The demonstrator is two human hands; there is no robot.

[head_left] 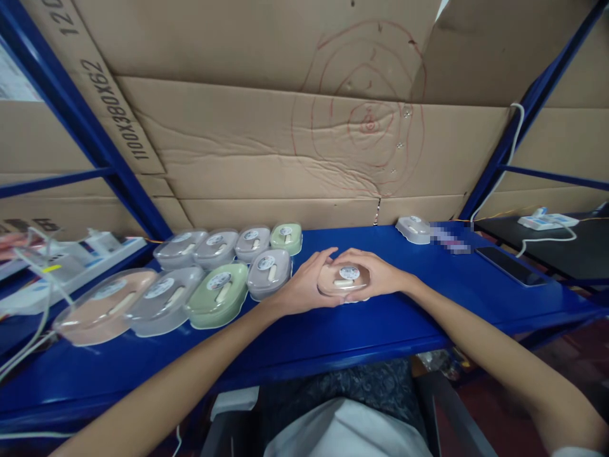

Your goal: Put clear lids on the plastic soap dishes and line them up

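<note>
Between my hands is a small pink plastic box (339,287) under a clear cover, with a round label and a pale bar on its top. My left hand (307,284) curls around its left side, and my right hand (378,274) grips it from the right, with fingers over the far edge. Just left of my left hand lies a grey box (269,274) of the same kind. Beyond it a green box (217,296) sits in the nearer row. The underside of the held box is hidden.
More boxes stand in two rows on the left, including a large pink one (107,306) and a small green one (286,238). A lone grey box (413,229) and a phone (510,265) lie on the blue table (309,343)'s right. Cardboard (238,139) walls the back.
</note>
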